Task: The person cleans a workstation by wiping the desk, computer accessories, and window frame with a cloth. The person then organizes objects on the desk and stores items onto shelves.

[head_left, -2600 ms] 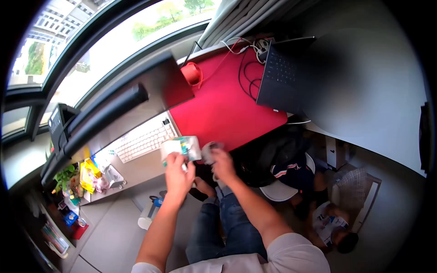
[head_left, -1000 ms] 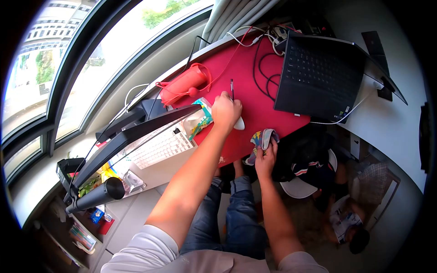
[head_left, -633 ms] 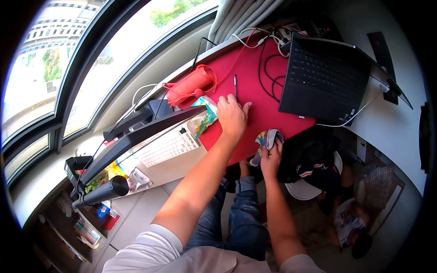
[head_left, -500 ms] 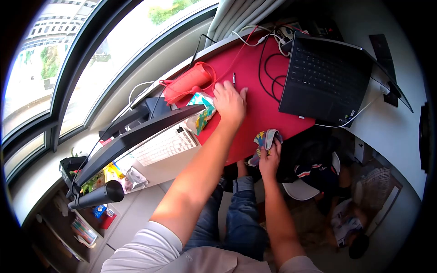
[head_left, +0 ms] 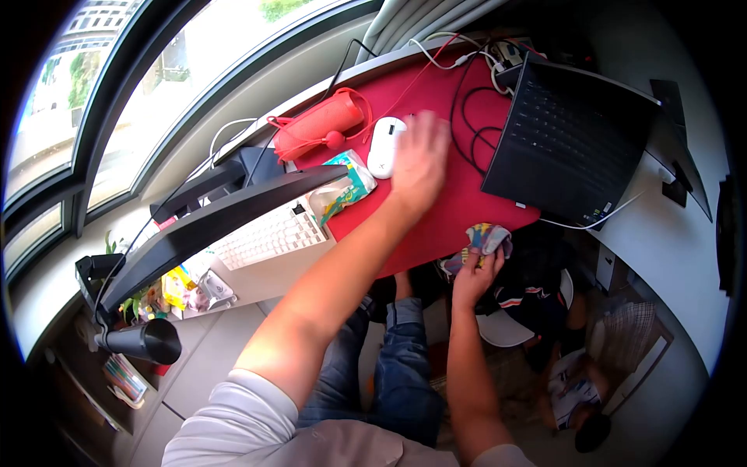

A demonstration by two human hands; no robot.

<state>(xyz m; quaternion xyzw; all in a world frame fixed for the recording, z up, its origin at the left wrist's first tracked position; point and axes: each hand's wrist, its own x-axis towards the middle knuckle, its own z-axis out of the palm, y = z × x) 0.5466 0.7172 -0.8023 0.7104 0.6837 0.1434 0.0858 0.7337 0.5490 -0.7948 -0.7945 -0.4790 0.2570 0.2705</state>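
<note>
My left hand (head_left: 421, 159) is over the red desk mat (head_left: 405, 241), its fingers smeared by motion. Right beside it lies a white oval device (head_left: 383, 148) with a small dark window; whether the hand touches it I cannot tell. A green, white and yellow soft pack (head_left: 355, 184) rests just left of the device. At the mat's front edge, my right hand (head_left: 477, 274) is closed on a crumpled multicoloured cloth (head_left: 490, 240). A red cylindrical speaker (head_left: 320, 128) with a cord loop lies behind the pack.
An open black laptop (head_left: 568, 140) stands at the right, black cables (head_left: 467, 117) beside it. A monitor (head_left: 226, 222) overhangs a white keyboard (head_left: 268, 237) at the left. A person (head_left: 576, 389) is low at the right, near a white chair (head_left: 506, 328).
My left hand has moved right, away from the soft pack, and the white device now shows beside it. The pack lies flatter. My right hand still holds the cloth.
</note>
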